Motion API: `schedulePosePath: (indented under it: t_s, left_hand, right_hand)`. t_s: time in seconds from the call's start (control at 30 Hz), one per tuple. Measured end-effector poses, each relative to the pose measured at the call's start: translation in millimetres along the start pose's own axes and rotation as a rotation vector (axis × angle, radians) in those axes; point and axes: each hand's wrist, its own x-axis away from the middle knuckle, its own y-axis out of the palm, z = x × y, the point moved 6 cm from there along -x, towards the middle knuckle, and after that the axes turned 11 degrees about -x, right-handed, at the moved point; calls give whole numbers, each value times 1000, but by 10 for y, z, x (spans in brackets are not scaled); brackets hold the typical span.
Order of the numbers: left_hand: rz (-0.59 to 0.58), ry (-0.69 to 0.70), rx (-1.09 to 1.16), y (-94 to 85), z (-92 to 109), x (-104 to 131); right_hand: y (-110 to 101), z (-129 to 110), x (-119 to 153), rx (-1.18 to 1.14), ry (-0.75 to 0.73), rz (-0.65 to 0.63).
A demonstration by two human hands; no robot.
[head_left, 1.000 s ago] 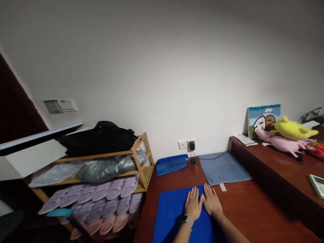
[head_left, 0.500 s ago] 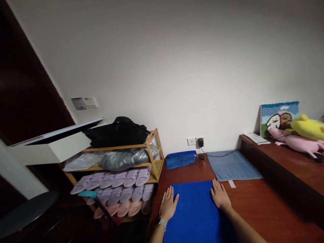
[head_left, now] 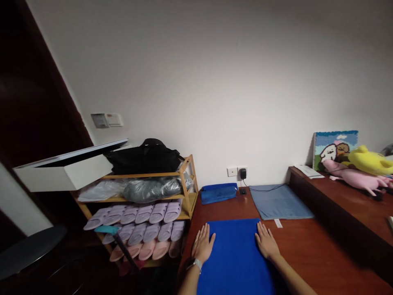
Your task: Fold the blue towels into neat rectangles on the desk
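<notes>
A bright blue towel lies spread flat on the reddish-brown wooden table, its near end running out of view. Along its left edge rests my left hand, palm down with the fingers stretched forward and the thumb on the cloth. On the opposite edge, near the far right corner, my right hand lies flat with its fingers extended. Neither hand grips anything. Behind the towel, close to the wall, are a folded blue cloth and a grey-blue cloth with a white tag.
A wooden shoe rack with several slippers, plastic-wrapped items and a black bag stands left of the table. A black charger is plugged into the wall. Plush toys and a picture occupy the raised ledge at right.
The camera view has tilted slightly. Both hands stay flat along the towel's edges, and the towel looks unchanged.
</notes>
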Motion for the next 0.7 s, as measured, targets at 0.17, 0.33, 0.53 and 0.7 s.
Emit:
schedulePosePath:
  t_s: [0.17,0.33,0.53,0.7]
  left_hand:
    - [-54,-3,-8,18,-66,-40]
    - [67,91,-25,-132,466,-81]
    - [49,373,116,24,1945,6]
    - [22,367,119,105,2005,51]
  right_hand:
    - [-29,-39,11,-23,4,25]
    - [-63,-86,10,-47,9,31]
    - [-99,-102,39,-10,1,8]
    - [-117,-109,45,-8,-7,12]
